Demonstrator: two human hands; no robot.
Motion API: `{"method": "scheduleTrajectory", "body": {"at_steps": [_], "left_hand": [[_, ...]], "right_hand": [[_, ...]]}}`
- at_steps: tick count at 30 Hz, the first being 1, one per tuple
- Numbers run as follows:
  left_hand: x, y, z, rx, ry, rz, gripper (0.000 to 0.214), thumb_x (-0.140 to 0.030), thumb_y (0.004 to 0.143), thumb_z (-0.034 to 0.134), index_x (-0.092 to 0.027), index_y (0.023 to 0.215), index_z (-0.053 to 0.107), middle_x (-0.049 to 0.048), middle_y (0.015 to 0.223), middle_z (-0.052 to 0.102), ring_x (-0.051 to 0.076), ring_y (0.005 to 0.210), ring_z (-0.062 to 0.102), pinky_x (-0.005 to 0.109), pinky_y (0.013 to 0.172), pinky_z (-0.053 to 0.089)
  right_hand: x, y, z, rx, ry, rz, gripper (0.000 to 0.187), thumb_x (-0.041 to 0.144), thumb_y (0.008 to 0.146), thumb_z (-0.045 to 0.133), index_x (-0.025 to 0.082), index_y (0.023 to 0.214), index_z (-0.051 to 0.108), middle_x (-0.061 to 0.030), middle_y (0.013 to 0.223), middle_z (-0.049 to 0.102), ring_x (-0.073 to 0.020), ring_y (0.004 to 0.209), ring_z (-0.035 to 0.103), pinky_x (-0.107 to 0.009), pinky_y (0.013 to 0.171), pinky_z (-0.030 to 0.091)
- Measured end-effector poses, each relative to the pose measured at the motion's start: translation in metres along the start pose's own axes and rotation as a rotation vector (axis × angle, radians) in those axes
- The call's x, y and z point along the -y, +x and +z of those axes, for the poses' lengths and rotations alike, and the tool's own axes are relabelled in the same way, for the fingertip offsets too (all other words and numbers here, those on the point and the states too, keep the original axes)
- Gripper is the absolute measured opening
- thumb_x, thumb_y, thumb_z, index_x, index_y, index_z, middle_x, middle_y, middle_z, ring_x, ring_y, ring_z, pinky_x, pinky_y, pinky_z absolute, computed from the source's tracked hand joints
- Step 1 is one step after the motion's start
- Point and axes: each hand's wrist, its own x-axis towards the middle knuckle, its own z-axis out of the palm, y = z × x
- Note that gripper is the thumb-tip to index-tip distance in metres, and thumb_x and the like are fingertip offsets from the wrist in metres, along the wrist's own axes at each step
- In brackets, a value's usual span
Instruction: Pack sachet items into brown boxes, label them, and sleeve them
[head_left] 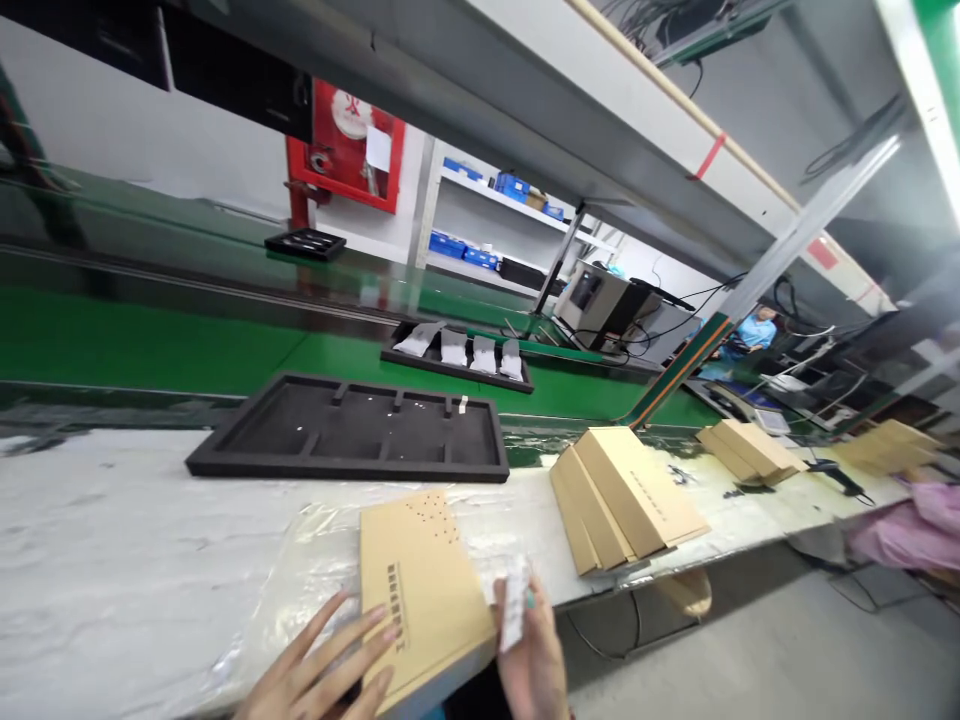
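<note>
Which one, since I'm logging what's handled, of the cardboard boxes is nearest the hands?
The leftmost box: the left hand lies over it, the right hand beside it. The other boxes sit farther right, away from both.

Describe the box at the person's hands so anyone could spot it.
Find the white bench beside the green surface. At its near edge, partly under the left hand, is a tan box. Unlike the stacked boxes to its right, it shows dark dots near its far end.
</note>
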Motion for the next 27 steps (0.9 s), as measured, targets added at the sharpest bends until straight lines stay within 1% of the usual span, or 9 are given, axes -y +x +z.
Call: {"method": "scheduleTrajectory", "body": {"at_steps": [2,4,7,10,13,15,19,24,27], "left_hand": [[-0.009,0.025,-0.002,-0.064,-0.067,0.048,0.052,-0.020,0.096,0.063,-0.035,0.144,0.051,0.0051,0.124,0.073,0.029,0.123,0.064,0.057,0.115,0.042],[-0.014,0.047,-0.004,-0.103,-0.092,0.098,0.062,-0.036,0.092,0.069,-0.019,0.147,0.047,0.0137,0.129,0.069,0.031,0.125,0.063,0.052,0.110,0.049],[-0.019,0.063,-0.006,-0.129,-0.072,0.104,0.065,-0.038,0.090,0.071,-0.006,0.142,0.049,0.0193,0.129,0.067,0.030,0.126,0.062,0.046,0.110,0.051],[-0.022,0.064,-0.007,-0.196,-0.049,0.048,0.063,-0.029,0.088,0.075,-0.004,0.139,0.050,0.0192,0.128,0.067,0.028,0.126,0.062,0.044,0.112,0.049],[-0.020,0.061,-0.009,-0.245,-0.096,0.026,0.069,-0.020,0.083,0.080,-0.005,0.141,0.046,0.0192,0.130,0.065,0.029,0.126,0.061,0.046,0.113,0.049],[-0.016,0.061,-0.011,-0.231,-0.156,0.064,0.073,-0.017,0.081,0.081,-0.008,0.143,0.043,0.0197,0.133,0.062,0.030,0.126,0.061,0.051,0.111,0.050],[-0.009,0.061,-0.014,-0.189,-0.188,0.140,0.071,-0.011,0.083,0.078,-0.015,0.144,0.042,0.0197,0.141,0.054,0.033,0.130,0.056,0.058,0.107,0.052],[-0.007,0.061,-0.014,-0.158,-0.166,0.154,0.058,-0.013,0.087,0.073,-0.015,0.139,0.047,0.0203,0.141,0.051,0.034,0.131,0.054,0.058,0.107,0.051],[-0.008,0.061,-0.017,-0.143,-0.153,0.158,0.049,-0.015,0.089,0.071,-0.014,0.133,0.051,0.0204,0.141,0.050,0.034,0.131,0.054,0.058,0.108,0.051]], "right_hand": [[0.031,-0.002,0.005,0.004,-0.023,-0.097,0.040,0.057,0.074,0.081,0.024,0.094,0.069,-0.0060,0.084,0.068,-0.0176,0.064,0.061,-0.027,0.055,0.049],[0.060,0.001,0.012,0.058,-0.091,-0.107,0.030,0.046,0.076,0.083,0.023,0.081,0.065,-0.0019,0.074,0.063,-0.0154,0.062,0.058,-0.025,0.059,0.048],[0.085,0.008,0.029,0.175,-0.331,-0.110,0.022,0.033,0.082,0.081,0.021,0.076,0.063,-0.0004,0.071,0.060,-0.0140,0.066,0.055,-0.022,0.061,0.043],[0.095,0.013,0.043,0.275,-0.526,-0.055,0.017,0.033,0.086,0.077,0.021,0.080,0.066,-0.0014,0.076,0.061,-0.0143,0.070,0.054,-0.022,0.064,0.042],[0.100,0.017,0.049,0.284,-0.553,0.015,0.021,0.036,0.084,0.078,0.020,0.079,0.066,-0.0007,0.075,0.059,-0.0134,0.068,0.051,-0.021,0.063,0.040],[0.102,0.022,0.049,0.285,-0.561,0.057,0.023,0.038,0.083,0.080,0.020,0.078,0.066,-0.0002,0.072,0.059,-0.0129,0.066,0.050,-0.021,0.061,0.039],[0.105,0.032,0.051,0.356,-0.643,0.104,0.023,0.039,0.083,0.080,0.020,0.080,0.067,-0.0005,0.071,0.062,-0.0130,0.065,0.051,-0.022,0.061,0.040],[0.107,0.035,0.056,0.410,-0.714,0.137,0.022,0.040,0.085,0.079,0.021,0.083,0.068,-0.0010,0.073,0.064,-0.0133,0.067,0.053,-0.023,0.063,0.040],[0.107,0.035,0.057,0.397,-0.745,0.130,0.022,0.040,0.085,0.078,0.020,0.083,0.068,-0.0014,0.073,0.064,-0.0136,0.067,0.052,-0.024,0.063,0.039]]}}
